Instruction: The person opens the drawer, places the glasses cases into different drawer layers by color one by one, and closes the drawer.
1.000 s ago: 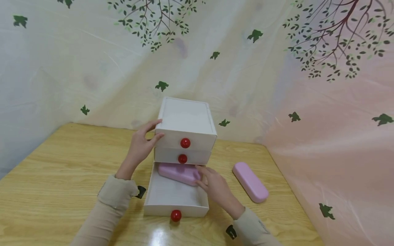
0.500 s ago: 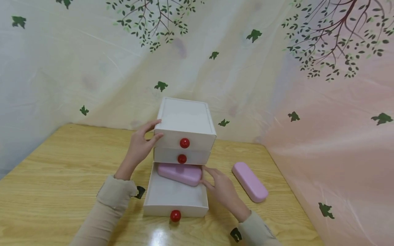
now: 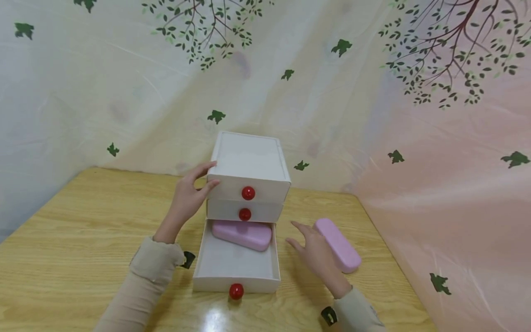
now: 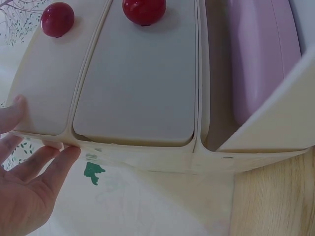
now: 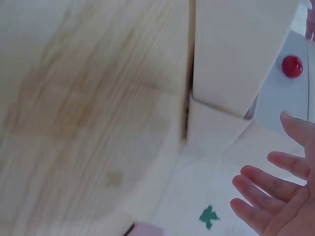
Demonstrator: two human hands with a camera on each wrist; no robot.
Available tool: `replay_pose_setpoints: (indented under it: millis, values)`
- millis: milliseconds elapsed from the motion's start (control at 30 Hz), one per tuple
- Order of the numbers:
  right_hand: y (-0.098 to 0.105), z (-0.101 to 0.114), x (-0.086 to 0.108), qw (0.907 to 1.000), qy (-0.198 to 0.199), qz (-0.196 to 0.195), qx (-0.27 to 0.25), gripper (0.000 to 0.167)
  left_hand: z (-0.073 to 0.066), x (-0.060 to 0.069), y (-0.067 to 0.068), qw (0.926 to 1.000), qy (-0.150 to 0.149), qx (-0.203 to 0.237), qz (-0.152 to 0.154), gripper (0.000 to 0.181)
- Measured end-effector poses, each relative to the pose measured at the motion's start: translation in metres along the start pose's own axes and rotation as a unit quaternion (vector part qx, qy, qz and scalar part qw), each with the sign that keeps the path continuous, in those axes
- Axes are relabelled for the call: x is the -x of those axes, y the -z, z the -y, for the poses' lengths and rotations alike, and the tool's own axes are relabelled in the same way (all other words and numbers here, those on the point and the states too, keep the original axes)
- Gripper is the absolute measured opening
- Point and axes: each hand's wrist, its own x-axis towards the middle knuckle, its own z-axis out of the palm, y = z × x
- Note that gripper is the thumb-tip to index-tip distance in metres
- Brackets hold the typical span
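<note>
My left hand (image 3: 186,200) holds the front left corner of a white drawer cabinet (image 3: 253,154), thumb on the front and fingers along the side, as the left wrist view shows. The cabinet's bottom drawer (image 3: 236,261) is pulled out. A pink glasses case (image 3: 242,234) lies slanted at its back, partly under the drawers above. My right hand (image 3: 317,253) holds nothing, its fingers spread in the right wrist view. It hovers between the drawer and a second pink glasses case (image 3: 341,246) on the table, overlapping that case's left edge in the head view.
Red round knobs mark the drawer fronts, such as the top knob (image 3: 248,192) and the bottom knob (image 3: 236,291). The two upper drawers are closed. The cabinet stands on a wooden table (image 3: 103,249). A leaf-patterned curtain (image 3: 166,115) hangs behind it.
My right hand has let go of the glasses case in the drawer and moved right, out over the table. The case now lies in the drawer. My left hand has stayed on the cabinet.
</note>
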Motion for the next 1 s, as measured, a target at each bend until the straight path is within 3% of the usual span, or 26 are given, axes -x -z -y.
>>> replay_pose_setpoints:
  millis: [333,567,1000]
  values:
    - [0.016,-0.042,0.003,0.9984,-0.016,-0.024,0.048,0.048,-0.001,0.0,0.001,0.9996,0.02,0.013,0.012,0.048]
    - [0.023,-0.066,0.007,0.9962,-0.071,0.015,0.047,0.049,-0.004,-0.001,0.004,0.9983,0.044,0.02,0.032,0.05]
    - [0.022,-0.083,0.013,0.9847,-0.132,0.085,0.076,0.051,-0.003,-0.007,0.006,0.997,0.052,0.024,0.052,0.058]
